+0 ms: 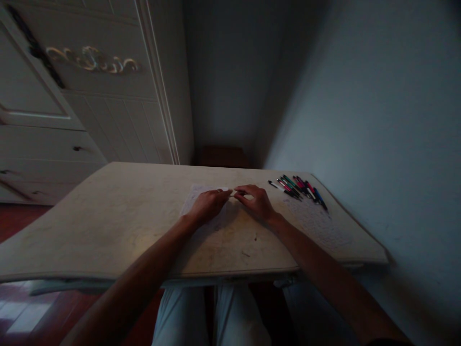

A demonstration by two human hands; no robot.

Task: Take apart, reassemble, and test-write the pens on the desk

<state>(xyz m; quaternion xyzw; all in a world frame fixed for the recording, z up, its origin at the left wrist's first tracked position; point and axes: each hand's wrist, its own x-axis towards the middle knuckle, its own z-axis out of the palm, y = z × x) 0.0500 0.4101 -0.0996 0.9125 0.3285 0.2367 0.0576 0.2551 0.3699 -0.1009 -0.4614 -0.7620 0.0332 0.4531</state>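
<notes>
Above the middle of the table, my left hand and my right hand almost meet at the fingertips. Both are closed in a pinch. Between them shows a thin, short stick-like piece, too small and dim to name, with its ends hidden in my fingers. A sheet of paper with writing lies under my left hand, partly covered by it. To the right of my right hand, several pens with black, green, red, white and blue parts lie in a loose pile.
A second handwritten sheet lies on the worn pale table, in front of the pens. Two small dark bits, one a speck and one a sliver, lie near the front edge. A wall bounds the right; a white cabinet stands behind left.
</notes>
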